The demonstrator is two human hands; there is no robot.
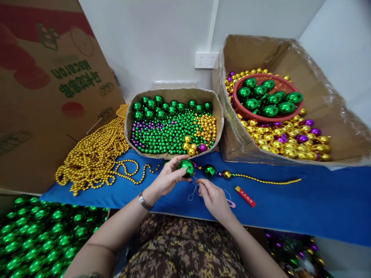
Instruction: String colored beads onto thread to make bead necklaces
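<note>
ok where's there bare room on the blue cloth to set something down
The widest bare stretch of blue cloth lies right of the red packet, below the gold strand. A smaller patch lies between the gold bead pile and left forearm. It's crowded around the left hand, right hand and large green bead.
</note>
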